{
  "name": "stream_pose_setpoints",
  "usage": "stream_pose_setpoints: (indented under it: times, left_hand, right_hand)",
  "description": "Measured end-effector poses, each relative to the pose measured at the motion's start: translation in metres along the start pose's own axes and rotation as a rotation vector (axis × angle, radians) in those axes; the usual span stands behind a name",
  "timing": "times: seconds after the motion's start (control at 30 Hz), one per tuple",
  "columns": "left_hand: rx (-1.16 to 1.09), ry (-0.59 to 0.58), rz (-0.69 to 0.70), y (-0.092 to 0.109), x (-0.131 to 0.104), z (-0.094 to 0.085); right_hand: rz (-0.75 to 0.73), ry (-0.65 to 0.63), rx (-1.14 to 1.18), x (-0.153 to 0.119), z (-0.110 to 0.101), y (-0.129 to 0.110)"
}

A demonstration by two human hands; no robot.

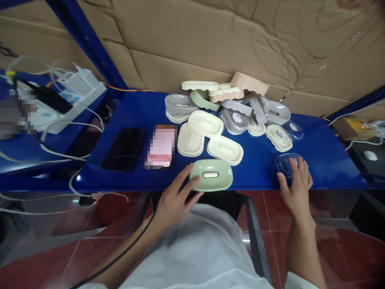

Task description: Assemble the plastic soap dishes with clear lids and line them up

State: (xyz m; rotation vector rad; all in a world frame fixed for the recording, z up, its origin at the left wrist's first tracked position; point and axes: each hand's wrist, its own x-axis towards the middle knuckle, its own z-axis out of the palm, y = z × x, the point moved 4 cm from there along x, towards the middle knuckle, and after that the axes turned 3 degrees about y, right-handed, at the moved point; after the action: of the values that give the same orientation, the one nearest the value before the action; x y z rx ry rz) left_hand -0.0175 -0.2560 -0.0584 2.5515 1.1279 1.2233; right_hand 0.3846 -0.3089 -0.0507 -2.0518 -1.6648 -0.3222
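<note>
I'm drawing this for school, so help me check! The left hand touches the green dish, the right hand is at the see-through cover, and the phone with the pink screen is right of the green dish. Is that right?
Almost! The phone with the pink screen is left of the green dish, as the head view shows. The rest is right.

From here, a glossy green dish (222,180) is showing its open face upward at the near edge of the blue table (258,174). Its rounded oblong shape is stretching left to right, and a short pale bar (210,175) is filling the middle. Well apart, toward the right end, a clear plastic cover (282,163) is lying near that same edge, its rounded outline catching light. Its right part is staying mostly hidden from view.
</note>
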Motion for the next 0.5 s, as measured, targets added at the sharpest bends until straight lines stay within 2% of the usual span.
stream_pose_setpoints:
  times: [0.07,0.1,0.17,0.27,0.37,0.5]
  left_hand:
    - [-0.003,-0.008,-0.005,0.0,0.001,0.0]
    - [-0.005,-0.01,-0.008,-0.001,0.003,-0.001]
    - [-0.012,-0.016,-0.009,-0.003,0.007,-0.002]
    - [-0.028,-0.068,-0.011,-0.008,0.015,-0.002]
    - [-0.066,-0.101,-0.008,-0.01,0.019,-0.001]
    - [-0.164,-0.074,-0.051,-0.013,0.016,0.0]
  right_hand:
    - [0.128,-0.086,-0.03,-0.008,-0.002,0.034]
    - [0.143,-0.14,-0.022,-0.014,-0.003,0.04]
    - [0.1,-0.239,0.008,-0.027,-0.008,0.032]
    - [-0.035,-0.328,0.017,-0.033,-0.015,0.002]
    - [-0.125,-0.251,0.05,-0.02,-0.017,-0.016]
    - [-0.18,-0.073,0.292,0.0,-0.007,-0.025]
